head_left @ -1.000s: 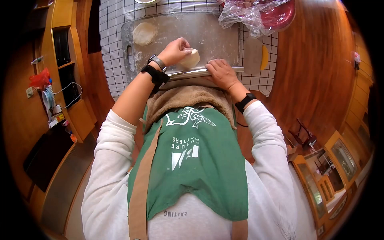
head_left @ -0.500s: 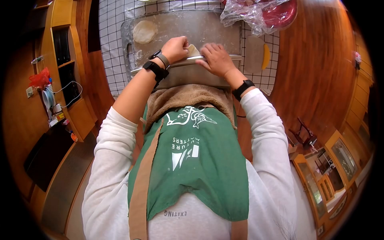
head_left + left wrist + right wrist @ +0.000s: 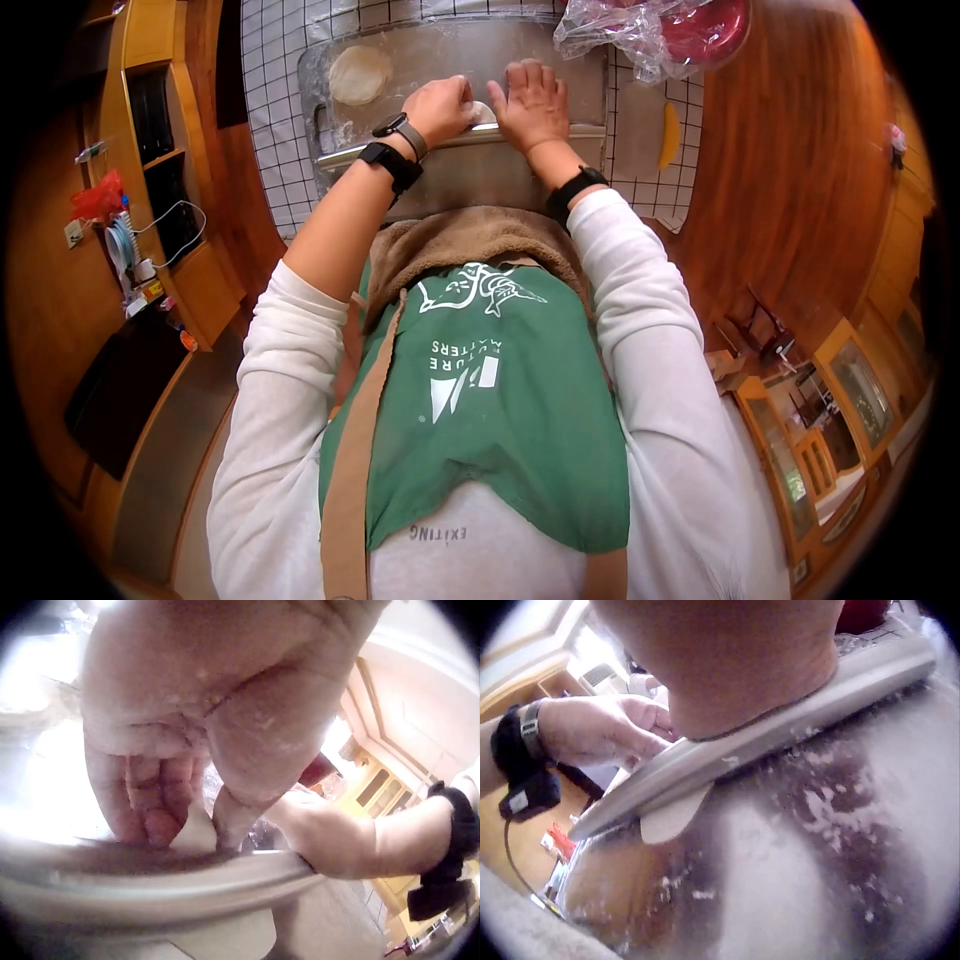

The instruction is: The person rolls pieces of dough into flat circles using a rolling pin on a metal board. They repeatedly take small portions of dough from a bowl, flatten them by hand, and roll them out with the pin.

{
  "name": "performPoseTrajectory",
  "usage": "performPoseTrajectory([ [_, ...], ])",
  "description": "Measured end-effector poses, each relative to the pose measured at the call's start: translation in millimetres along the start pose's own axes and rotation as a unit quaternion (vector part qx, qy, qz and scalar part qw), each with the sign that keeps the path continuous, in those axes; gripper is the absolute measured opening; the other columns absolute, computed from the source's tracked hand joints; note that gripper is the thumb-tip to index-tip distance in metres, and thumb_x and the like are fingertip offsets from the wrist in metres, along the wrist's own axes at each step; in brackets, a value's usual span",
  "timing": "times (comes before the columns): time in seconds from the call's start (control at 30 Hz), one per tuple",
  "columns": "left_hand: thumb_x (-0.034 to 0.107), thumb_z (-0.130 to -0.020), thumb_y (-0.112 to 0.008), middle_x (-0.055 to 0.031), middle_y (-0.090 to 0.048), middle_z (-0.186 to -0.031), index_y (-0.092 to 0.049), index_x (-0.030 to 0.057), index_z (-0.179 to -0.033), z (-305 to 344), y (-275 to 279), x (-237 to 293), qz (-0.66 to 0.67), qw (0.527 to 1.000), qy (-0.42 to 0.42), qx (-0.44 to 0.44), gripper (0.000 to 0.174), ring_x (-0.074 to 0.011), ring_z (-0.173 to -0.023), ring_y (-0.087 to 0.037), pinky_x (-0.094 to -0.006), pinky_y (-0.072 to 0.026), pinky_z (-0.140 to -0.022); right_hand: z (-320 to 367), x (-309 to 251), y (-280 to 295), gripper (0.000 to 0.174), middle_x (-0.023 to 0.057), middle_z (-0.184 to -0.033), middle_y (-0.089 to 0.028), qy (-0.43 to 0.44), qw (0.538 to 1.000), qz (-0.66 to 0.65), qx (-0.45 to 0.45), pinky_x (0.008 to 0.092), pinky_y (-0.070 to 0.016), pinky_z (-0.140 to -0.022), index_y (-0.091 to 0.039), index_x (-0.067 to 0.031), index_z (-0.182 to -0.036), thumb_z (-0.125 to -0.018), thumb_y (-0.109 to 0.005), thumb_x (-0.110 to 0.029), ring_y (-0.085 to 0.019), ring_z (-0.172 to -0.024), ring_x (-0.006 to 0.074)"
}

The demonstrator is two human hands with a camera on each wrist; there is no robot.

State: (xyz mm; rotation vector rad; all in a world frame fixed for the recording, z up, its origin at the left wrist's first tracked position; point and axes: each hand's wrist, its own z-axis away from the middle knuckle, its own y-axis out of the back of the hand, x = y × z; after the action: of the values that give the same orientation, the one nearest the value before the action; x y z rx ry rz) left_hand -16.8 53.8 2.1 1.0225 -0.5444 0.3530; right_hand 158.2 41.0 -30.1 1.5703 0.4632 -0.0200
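A metal rolling pin (image 3: 455, 138) lies crosswise over a piece of white dough (image 3: 484, 112) on a floured metal board (image 3: 425, 55). My left hand (image 3: 437, 108) pinches the dough's far edge between thumb and fingers. On the pin rests my right hand (image 3: 533, 105), its palm down and fingers stretched forward. The left wrist view shows the dough (image 3: 196, 831) between left thumb and fingers, with the pin (image 3: 165, 892) close below. In the right wrist view, a rounded dough flap (image 3: 673, 817) sticks out from under the pin (image 3: 780, 739).
Flat round dough wrappers (image 3: 360, 75) lie at the board's far left. A red bowl (image 3: 712, 30) with crumpled clear plastic (image 3: 625, 40) stands at the back right. A curved yellow thing (image 3: 669, 135) lies to the board's right on the checked cloth (image 3: 270, 120).
The rolling pin has moved forward, away from the body, onto the dough. My right hand has gone forward and inward from the pin's right part, its fingers straightening. My left hand keeps pinching the dough.
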Motion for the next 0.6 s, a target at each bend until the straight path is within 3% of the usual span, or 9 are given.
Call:
performPoseTrajectory([
  [0.1, 0.025, -0.079, -0.070, -0.0169, -0.065, -0.088, -0.061, 0.0018, -0.090, -2.4, 8.2, 3.9, -0.005, 0.999, 0.016, -0.043, 0.028, -0.0344, -0.085, -0.063, -0.0395, -0.0492, -0.073, 31.4, 3.3, 15.7, 0.043, 0.0063, -0.104, -0.050, 0.053, 0.998, -0.014, -0.021, 0.0388, -0.0362, -0.084, -0.050, -0.0134, -0.106, -0.086, -0.055, -0.051, -0.047, -0.099, 0.0243],
  [0.17, 0.021, -0.078, -0.068, -0.0167, -0.066, -0.089, -0.063, 0.0042, -0.089, -1.6, 3.7, -3.0, 0.034, 0.997, -0.062, -0.010, 0.021, -0.0359, -0.086, -0.063, -0.0422, -0.0500, -0.075, 58.6, 11.2, 24.6, 0.040, 0.0052, -0.100, -0.053, 0.191, 0.979, -0.054, -0.036, 0.0359, -0.0385, -0.083, -0.053, -0.0124, -0.103, -0.082, -0.062, -0.046, -0.050, -0.095, 0.0235],
  [0.23, 0.018, -0.080, -0.067, -0.0163, -0.066, -0.088, -0.062, 0.0027, -0.092, 1.5, 3.2, -1.9, 0.041, 0.997, -0.063, -0.008, 0.020, -0.0333, -0.083, -0.064, -0.0396, -0.0510, -0.073, 63.7, 19.0, 27.7, 0.040, 0.0048, -0.101, -0.054, 0.218, 0.972, -0.055, -0.066, 0.0356, -0.0398, -0.084, -0.053, -0.0115, -0.104, -0.079, -0.065, -0.041, -0.052, -0.096, 0.0236],
  [0.3, 0.017, -0.080, -0.069, -0.0151, -0.066, -0.086, -0.060, 0.0023, -0.096, 3.5, -0.1, -5.1, 0.204, 0.979, -0.007, -0.025, 0.024, -0.0290, -0.081, -0.065, -0.0368, -0.0515, -0.072, 65.7, 24.3, 31.2, 0.041, 0.0045, -0.103, -0.056, 0.243, 0.964, -0.056, -0.092, 0.0354, -0.0411, -0.085, -0.054, -0.0107, -0.106, -0.077, -0.068, -0.036, -0.054, -0.097, 0.0238],
  [0.33, 0.017, -0.080, -0.069, -0.0151, -0.066, -0.086, -0.060, 0.0023, -0.096, 4.6, -5.3, -8.8, 0.201, 0.979, -0.008, -0.024, 0.024, -0.0290, -0.081, -0.065, -0.0368, -0.0515, -0.072, 63.6, 27.0, 34.3, 0.040, 0.0045, -0.103, -0.056, 0.255, 0.960, -0.060, -0.104, 0.0353, -0.0416, -0.085, -0.055, -0.0109, -0.106, -0.075, -0.070, -0.033, -0.054, -0.097, 0.0233],
  [0.4, 0.016, -0.079, -0.070, -0.0143, -0.066, -0.087, -0.058, 0.0024, -0.102, 7.9, -13.1, -15.4, 0.392, 0.912, 0.117, -0.012, 0.029, -0.0252, -0.080, -0.065, -0.0345, -0.0519, -0.072, 61.4, 36.0, 36.3, 0.040, 0.0045, -0.103, -0.057, 0.266, 0.955, -0.063, -0.112, 0.0353, -0.0422, -0.086, -0.055, -0.0110, -0.106, -0.074, -0.071, -0.030, -0.055, -0.097, 0.0228],
  [0.53, 0.018, -0.076, -0.072, -0.0146, -0.066, -0.089, -0.055, 0.0038, -0.106, 12.6, -7.5, -18.2, 0.250, 0.961, 0.120, -0.020, 0.037, -0.0270, -0.080, -0.065, -0.0357, -0.0517, -0.073, 65.2, 51.5, 37.1, 0.037, 0.0024, -0.099, -0.056, 0.279, 0.954, -0.076, -0.079, 0.0345, -0.0420, -0.083, -0.055, -0.0123, -0.102, -0.073, -0.071, -0.029, -0.054, -0.096, 0.0207],
  [0.6, 0.021, -0.077, -0.071, -0.0161, -0.066, -0.091, -0.053, 0.0047, -0.104, 11.7, -4.6, -13.4, 0.087, 0.993, 0.076, -0.011, 0.036, -0.0314, -0.081, -0.064, -0.0391, -0.0512, -0.074, 64.7, 51.8, 39.0, 0.037, 0.0024, -0.099, -0.056, 0.277, 0.954, -0.079, -0.079, 0.0345, -0.0420, -0.083, -0.055, -0.0123, -0.101, -0.072, -0.071, -0.028, -0.054, -0.096, 0.0208],
])
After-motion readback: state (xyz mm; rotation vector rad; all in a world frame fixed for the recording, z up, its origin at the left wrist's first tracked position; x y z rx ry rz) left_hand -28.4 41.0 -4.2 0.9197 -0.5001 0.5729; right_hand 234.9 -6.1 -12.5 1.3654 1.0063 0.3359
